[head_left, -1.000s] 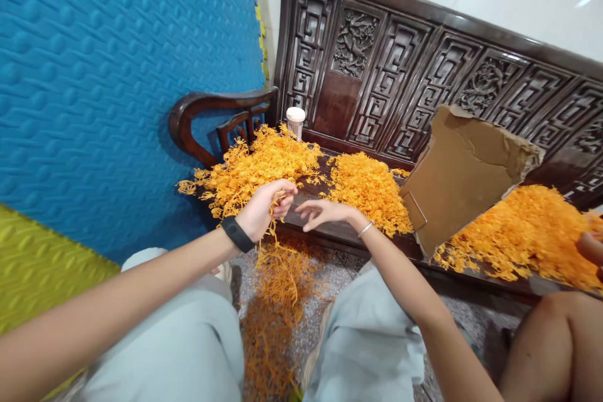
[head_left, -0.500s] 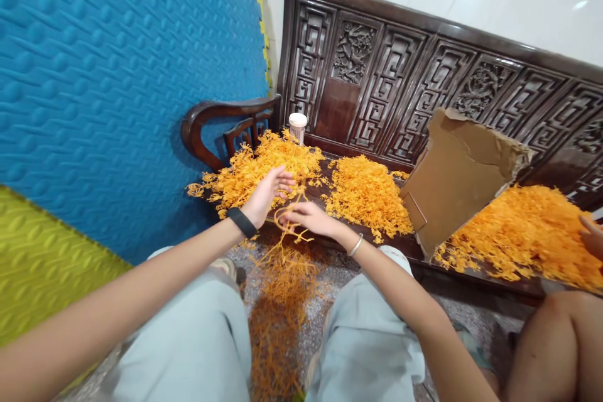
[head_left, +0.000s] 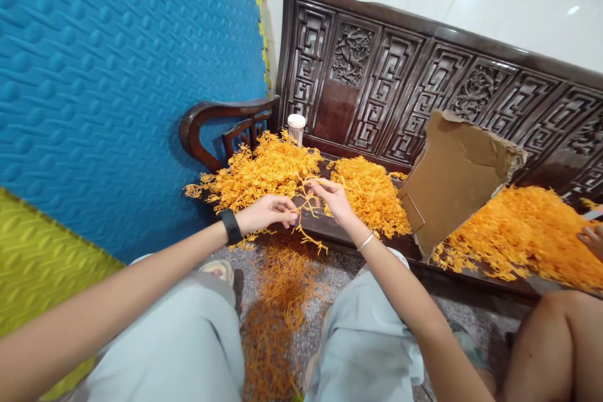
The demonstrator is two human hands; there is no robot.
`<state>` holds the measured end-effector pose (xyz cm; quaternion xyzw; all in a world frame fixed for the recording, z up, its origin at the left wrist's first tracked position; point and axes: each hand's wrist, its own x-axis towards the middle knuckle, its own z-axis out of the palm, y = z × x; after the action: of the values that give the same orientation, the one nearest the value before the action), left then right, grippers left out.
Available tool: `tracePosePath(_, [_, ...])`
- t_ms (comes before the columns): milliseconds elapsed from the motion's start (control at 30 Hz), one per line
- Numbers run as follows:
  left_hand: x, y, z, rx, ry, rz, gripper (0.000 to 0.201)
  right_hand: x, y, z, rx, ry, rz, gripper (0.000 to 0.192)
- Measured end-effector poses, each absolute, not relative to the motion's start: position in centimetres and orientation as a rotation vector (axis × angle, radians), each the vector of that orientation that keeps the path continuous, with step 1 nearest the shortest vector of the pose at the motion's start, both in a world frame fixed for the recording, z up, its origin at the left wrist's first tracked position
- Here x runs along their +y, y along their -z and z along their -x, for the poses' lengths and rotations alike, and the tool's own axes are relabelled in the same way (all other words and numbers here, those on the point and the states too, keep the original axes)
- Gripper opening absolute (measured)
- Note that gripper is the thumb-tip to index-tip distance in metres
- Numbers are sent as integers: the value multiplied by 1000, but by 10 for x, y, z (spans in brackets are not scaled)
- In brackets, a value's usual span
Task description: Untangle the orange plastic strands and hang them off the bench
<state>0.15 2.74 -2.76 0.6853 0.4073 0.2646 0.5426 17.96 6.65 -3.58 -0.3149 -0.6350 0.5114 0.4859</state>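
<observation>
Between my hands is an orange branching strand (head_left: 308, 237), thin and forked, perhaps plastic, with one end dangling below. My left hand (head_left: 272, 211), with a black band on its wrist, pinches the strand near its middle. Higher up and to the right, my right hand (head_left: 330, 196) closes its fingertips on the strand's upper part. Just beyond my left hand lies a pile of orange branching pieces (head_left: 264, 166). A second orange pile (head_left: 372, 191) of smaller-looking pieces sits behind my right hand.
The piles rest on a dark carved wooden bench (head_left: 342, 107). A white-lidded jar (head_left: 296, 129) stands at its back, and a cardboard sheet (head_left: 455, 169) leans upright. Farther right are another orange pile (head_left: 532, 232) and another person's hand (head_left: 592, 240). Orange strands (head_left: 276, 326) litter the floor between my feet.
My left hand has lowered and gone from open fingers to a pinch on the strand. My right hand has moved up and to the right, spreading the strand between both hands.
</observation>
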Motion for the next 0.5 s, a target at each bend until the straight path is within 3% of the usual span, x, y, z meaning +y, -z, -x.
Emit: tracePosePath(500, [27, 25, 15, 955, -744, -1503, 36, 83, 27, -201, -1459, -1197, 842, 32])
